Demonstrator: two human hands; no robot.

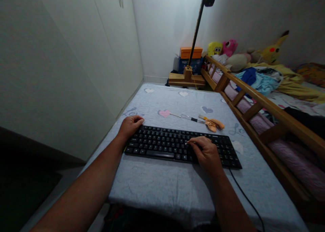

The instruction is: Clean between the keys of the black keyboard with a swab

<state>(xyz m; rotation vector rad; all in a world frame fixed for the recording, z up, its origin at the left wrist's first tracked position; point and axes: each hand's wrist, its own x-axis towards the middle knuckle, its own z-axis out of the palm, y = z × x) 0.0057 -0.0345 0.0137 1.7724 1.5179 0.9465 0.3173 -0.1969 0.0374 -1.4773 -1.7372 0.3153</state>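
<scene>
A black keyboard (162,144) lies slightly askew on the cloth-covered table, its cable leaving at the lower right. My left hand (130,125) is closed at the keyboard's upper left corner, gripping its edge. Over the keys near the right-hand side, my right hand (204,150) pinches a small white-tipped stick that looks like a cotton swab (186,143); most of it is hidden by the fingers. Beyond the keyboard lie another thin white stick (175,115), a wire-ended tool with a black grip (194,119), a yellow-handled brush (202,117) and a crumpled orange cloth (214,124).
A pale quilted cloth (157,181) with hearts covers the table. To the right runs a wooden bed rail (254,93), with bedding and plush toys behind it. A white cabinet (83,72) stands left; a pole on a wooden base (187,78) stands beyond the table.
</scene>
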